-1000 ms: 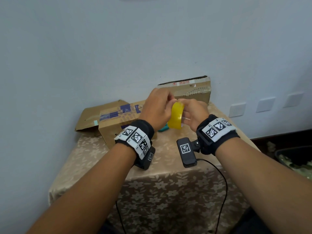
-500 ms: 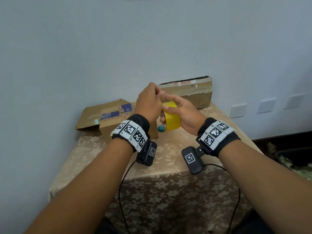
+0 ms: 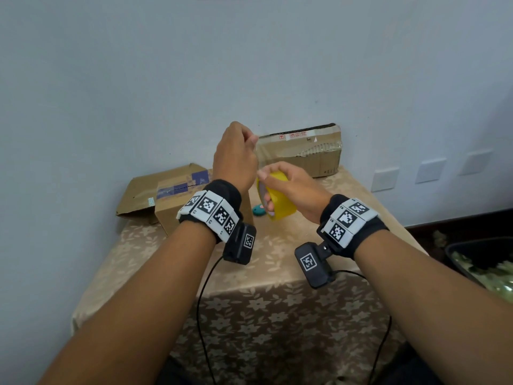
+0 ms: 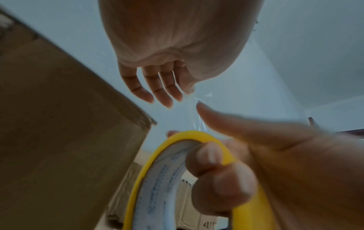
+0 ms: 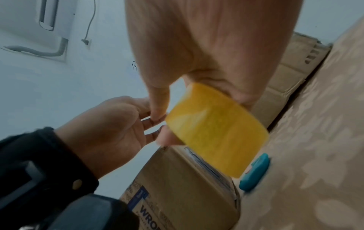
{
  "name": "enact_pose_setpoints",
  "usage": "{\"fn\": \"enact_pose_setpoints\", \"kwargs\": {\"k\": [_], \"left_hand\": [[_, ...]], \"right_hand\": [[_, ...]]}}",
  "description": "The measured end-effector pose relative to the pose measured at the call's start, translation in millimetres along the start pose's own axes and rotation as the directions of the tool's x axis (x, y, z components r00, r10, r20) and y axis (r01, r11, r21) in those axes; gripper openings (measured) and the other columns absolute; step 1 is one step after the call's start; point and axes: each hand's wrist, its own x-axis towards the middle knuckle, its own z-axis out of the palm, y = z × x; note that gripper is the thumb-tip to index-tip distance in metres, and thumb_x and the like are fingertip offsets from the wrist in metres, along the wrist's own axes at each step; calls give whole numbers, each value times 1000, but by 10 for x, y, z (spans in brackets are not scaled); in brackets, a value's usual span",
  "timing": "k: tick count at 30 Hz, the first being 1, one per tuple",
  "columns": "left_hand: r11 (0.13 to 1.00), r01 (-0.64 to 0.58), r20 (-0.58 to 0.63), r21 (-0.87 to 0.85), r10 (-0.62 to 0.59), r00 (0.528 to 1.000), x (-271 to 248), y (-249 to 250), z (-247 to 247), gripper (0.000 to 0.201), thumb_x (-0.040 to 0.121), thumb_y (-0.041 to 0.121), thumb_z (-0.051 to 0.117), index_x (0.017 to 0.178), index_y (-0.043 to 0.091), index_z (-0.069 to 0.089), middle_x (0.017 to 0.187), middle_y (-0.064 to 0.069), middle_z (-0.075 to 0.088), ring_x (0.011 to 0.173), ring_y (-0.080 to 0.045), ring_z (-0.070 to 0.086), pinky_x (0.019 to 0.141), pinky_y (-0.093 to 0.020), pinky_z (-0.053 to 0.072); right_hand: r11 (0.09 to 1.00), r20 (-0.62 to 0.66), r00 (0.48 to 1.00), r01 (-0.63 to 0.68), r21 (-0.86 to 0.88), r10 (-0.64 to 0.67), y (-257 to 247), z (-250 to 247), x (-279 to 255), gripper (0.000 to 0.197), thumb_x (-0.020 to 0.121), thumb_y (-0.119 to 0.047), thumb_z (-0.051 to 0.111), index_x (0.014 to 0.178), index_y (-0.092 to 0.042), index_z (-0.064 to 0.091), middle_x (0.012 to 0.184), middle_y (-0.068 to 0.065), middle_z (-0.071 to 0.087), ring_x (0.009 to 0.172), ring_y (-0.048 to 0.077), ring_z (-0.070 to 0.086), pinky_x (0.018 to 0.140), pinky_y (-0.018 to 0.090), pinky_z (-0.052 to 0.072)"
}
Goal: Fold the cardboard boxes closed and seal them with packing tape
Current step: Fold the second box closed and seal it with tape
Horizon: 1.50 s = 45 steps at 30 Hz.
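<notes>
Beige cloth with a pale flower print covers the counter (image 3: 277,273), its front edge falling away toward the person and its back edge against a plain wall; the near half of the top lies bare beneath the raised forearms. Two cardboard boxes stand on it. The left box (image 3: 169,201) sits at the back left with one flap hanging out over the counter's left edge and blue tape along its top seam; in the right wrist view its side carries dark blue print of which only "WRO" can be read. The right box (image 3: 308,151) leans at the back against the wall, with a strip of small red markings along its top edge, too small to read. One yellow tape roll (image 3: 280,201) is held in the air between the boxes: the right hand (image 3: 294,187) has its grip curled around it, fingers through the core. The core's inner face bears blue print, blurred beyond reading. The left hand (image 3: 236,159), raised just above the roll, pinches the clear tape end (image 4: 194,112) drawn off the roll. One small teal object (image 3: 259,209) lies on the cloth just below the roll, beside the left box.
</notes>
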Motion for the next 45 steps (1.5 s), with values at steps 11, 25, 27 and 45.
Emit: {"fn": "enact_pose_setpoints", "kwargs": {"k": [11, 25, 27, 45], "left_hand": [[999, 53, 48, 11, -53, 997, -6, 14, -4, 10, 107, 22, 44, 97, 20, 47, 89, -1, 69, 79, -23, 63, 73, -43, 53], [982, 102, -60, -161, -112, 992, 42, 13, -36, 20, 105, 21, 50, 87, 29, 47, 78, 8, 70, 79, -14, 67, 82, -44, 56], [987, 109, -28, -119, -113, 993, 43, 13, -37, 14, 104, 23, 51, 91, 26, 49, 81, 7, 70, 79, -15, 67, 82, -44, 56], [968, -45, 51, 246, 34, 998, -46, 179, 47, 26, 100, 23, 52, 125, 18, 49, 111, -5, 63, 97, -29, 60, 78, -39, 46]], "right_hand": [[978, 172, 977, -150, 144, 124, -61, -133, -112, 51, 97, 3, 61, 144, -7, 43, 95, 26, 71, 78, 36, 69, 77, 46, 60], [988, 113, 982, -155, 26, 151, 2, -169, -126, 20, 102, -14, 60, 122, -8, 61, 100, 32, 72, 74, 31, 73, 71, 41, 63], [988, 152, 977, -156, 20, 151, -16, -215, -160, 20, 101, -15, 63, 119, -8, 63, 103, 31, 72, 78, 32, 73, 70, 38, 62], [993, 85, 990, -116, -7, 117, -73, -420, -245, 24, 99, -8, 63, 122, -1, 64, 100, 27, 74, 79, 31, 77, 71, 39, 64]]}}
